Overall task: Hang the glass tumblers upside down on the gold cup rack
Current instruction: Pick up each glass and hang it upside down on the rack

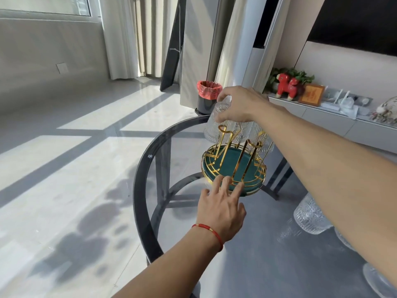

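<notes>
The gold cup rack (225,147) with its round green tray stands near the far edge of the round glass table (141,168). My right hand (242,104) grips the base of a ribbed glass tumbler (217,121), upside down at the rack's far left side over a gold prong. More inverted tumblers (263,139) hang on the rack's far right. My left hand (221,207), with a red string on the wrist, rests its spread fingertips on the tray's near rim. Another tumbler (309,216) stands on the table at the right, partly behind my right forearm.
More glass (373,278) shows at the bottom right edge. A black bin with a red liner (207,97) stands on the floor beyond the table. A low sideboard with a red toy figure (285,84) and a framed picture runs along the right wall.
</notes>
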